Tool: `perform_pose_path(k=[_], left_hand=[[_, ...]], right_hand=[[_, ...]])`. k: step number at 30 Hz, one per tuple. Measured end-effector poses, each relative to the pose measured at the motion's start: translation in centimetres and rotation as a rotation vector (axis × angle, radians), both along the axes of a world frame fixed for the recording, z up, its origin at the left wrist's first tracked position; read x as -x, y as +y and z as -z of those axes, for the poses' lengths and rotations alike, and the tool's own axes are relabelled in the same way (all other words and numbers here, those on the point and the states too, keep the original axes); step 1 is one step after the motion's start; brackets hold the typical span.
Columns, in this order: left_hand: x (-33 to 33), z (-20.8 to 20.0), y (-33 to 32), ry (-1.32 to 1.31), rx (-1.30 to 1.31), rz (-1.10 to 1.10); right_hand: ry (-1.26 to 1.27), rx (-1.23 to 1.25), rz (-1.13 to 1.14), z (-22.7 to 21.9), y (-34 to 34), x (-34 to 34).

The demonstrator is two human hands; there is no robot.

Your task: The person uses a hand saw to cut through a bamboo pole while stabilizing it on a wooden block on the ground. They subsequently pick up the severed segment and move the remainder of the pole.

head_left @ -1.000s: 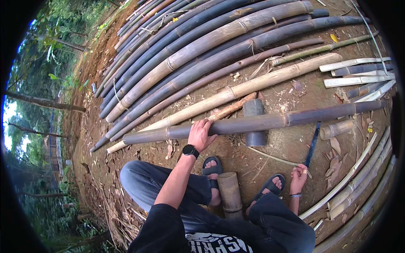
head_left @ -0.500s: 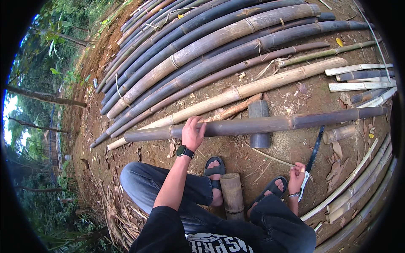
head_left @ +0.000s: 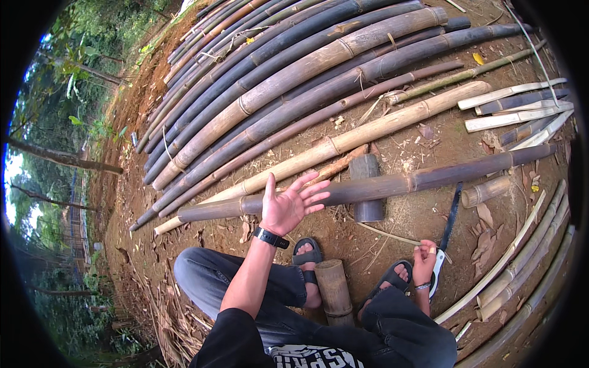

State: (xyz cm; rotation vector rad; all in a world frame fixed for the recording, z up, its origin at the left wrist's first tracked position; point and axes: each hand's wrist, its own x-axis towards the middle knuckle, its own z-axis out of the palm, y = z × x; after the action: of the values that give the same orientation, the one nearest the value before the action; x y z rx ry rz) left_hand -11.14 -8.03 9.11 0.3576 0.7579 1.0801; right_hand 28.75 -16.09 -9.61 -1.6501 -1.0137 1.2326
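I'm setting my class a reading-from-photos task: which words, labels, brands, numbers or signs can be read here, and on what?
Shirt: large white letters, cut off by the picture's lower edge; I don't copy out printed words.
Saw: any marking is too small to read.
Watch strap: no text that I can make out.
Poles: no readable text.
No signs that I can see.

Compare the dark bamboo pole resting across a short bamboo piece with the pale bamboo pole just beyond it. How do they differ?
The dark bamboo pole is brown-grey; the pale bamboo pole is straw-coloured. The dark pole rests across a short dark bamboo piece; the pale pole lies on the soil. The pale pole slants up to the right more steeply than the dark pole. Both are long and jointed.
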Motion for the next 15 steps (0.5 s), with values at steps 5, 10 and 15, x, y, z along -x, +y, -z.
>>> perform_pose_path(k=[5,10,15], left_hand=[[-1.5,0.3,0.7,0.011,-0.001,0.031],[-2.1,1.5,0.7,0.717,-0.043,0.032],[-4.0,4.7,0.1,2.185,-0.517,0.470]], right_hand=[[-0.018,-0.027,0.010,0.0,0.1,-0.7],[-0.075,-0.002,0.006,-0.2,-0.2,-0.9],[-0.037,0.000,0.065,1.0,-0.5,-1.9]])
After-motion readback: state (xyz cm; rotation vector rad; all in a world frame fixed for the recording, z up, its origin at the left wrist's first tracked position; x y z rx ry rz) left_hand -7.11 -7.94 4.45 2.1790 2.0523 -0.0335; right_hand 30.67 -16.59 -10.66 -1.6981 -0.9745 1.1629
